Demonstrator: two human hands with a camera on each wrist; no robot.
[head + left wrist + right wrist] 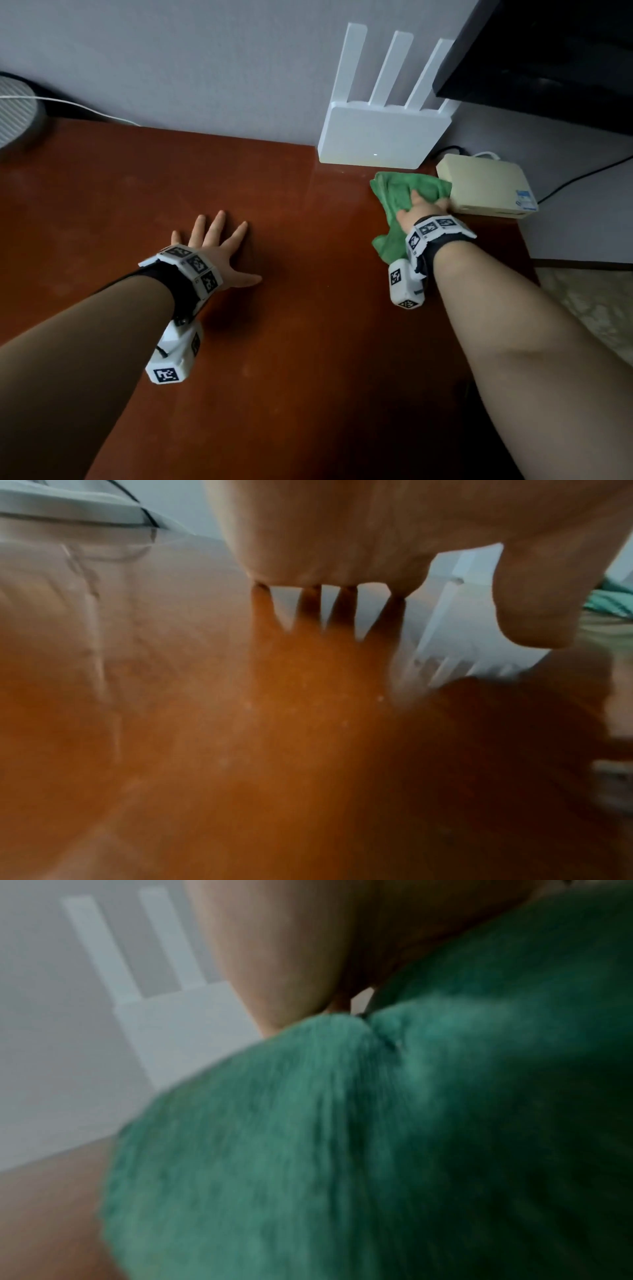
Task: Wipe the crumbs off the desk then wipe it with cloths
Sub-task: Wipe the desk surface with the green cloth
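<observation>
The reddish-brown desk (308, 342) fills the head view. My left hand (215, 246) lies flat on its middle, fingers spread and straight, holding nothing. In the left wrist view the left hand (377, 534) hovers just over the desk (240, 750), where a few pale specks (379, 698) show. My right hand (423, 209) is at the far right corner, gripping a bunched green cloth (397, 185) against the desk. Most of its fingers are buried in the folds. The cloth (377, 1150) fills the right wrist view under the palm (291, 947).
A white router (376, 133) with three antennas stands against the wall behind the cloth. A beige box (486, 185) touches the cloth on its right. A black screen (548, 51) hangs over that corner. A grey round object (13, 116) and a white cable (85, 106) sit far left.
</observation>
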